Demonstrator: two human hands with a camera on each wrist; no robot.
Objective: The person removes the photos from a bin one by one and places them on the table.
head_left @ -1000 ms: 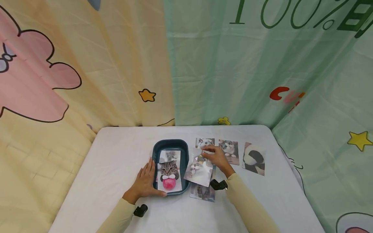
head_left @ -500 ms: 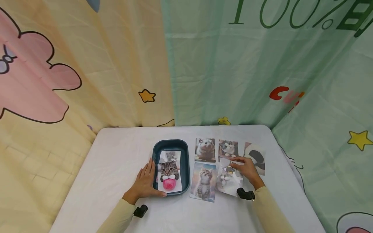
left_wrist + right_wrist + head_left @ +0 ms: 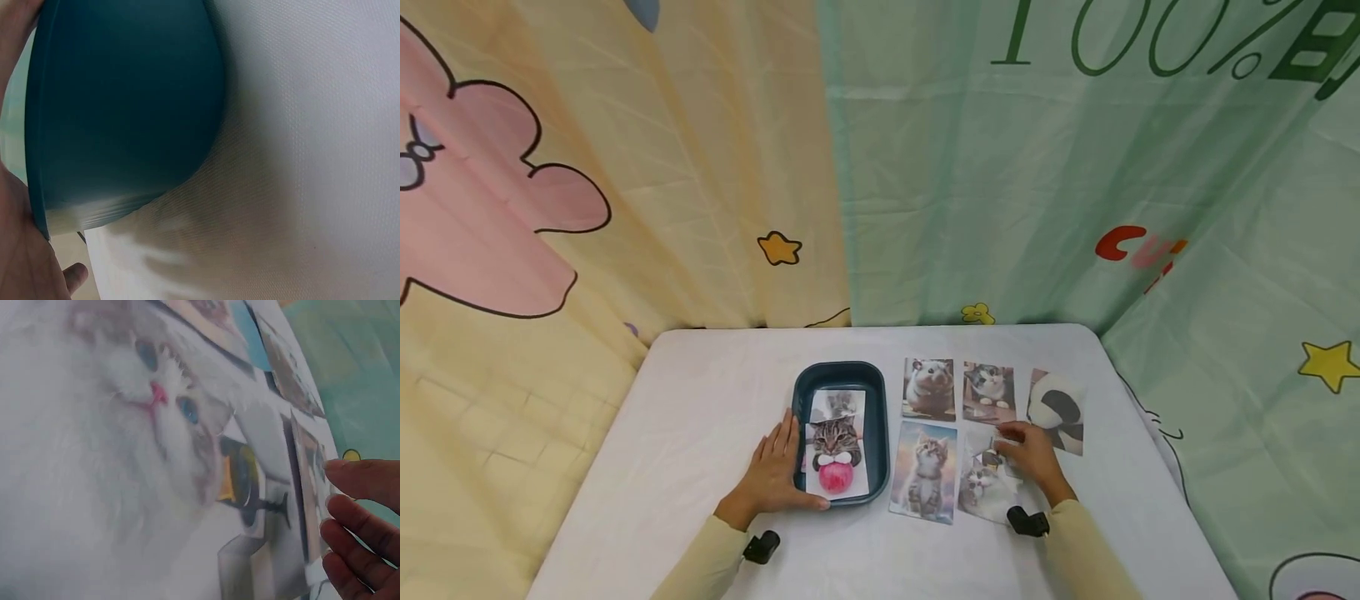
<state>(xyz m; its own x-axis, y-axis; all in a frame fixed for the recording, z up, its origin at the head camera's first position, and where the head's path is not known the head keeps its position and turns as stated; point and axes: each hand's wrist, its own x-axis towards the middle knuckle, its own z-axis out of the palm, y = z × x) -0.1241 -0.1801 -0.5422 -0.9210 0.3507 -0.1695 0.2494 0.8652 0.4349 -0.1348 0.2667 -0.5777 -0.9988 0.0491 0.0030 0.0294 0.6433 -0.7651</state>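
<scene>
My left hand point(image 3: 771, 471) rests along the near-left side of a dark teal tray point(image 3: 880, 479), fingers straight against its wall and thumb at the front corner. Inside the tray lie photo cards, the top one a tabby cat with a pink ball point(image 3: 835, 458). On the white table, my right hand point(image 3: 1030, 458) is at the upper right of a white cat photo card point(image 3: 985, 492) in the front row. In the right wrist view, the fingers point(image 3: 359, 525) are spread apart at this card's far edge, with no pinch visible on it.
Left of that card lies a kitten card point(image 3: 925, 475). Behind are a hamster card point(image 3: 928, 390), a grey-and-white cat card point(image 3: 988, 393) and a black-and-white animal card point(image 3: 1056, 412). Patterned curtains point(image 3: 962, 167) hang behind the white table point(image 3: 715, 383).
My right hand carried the white cat card from beside the tray to the right, then down to the front row, uncovering the hamster and kitten cards. The left hand stayed put.
</scene>
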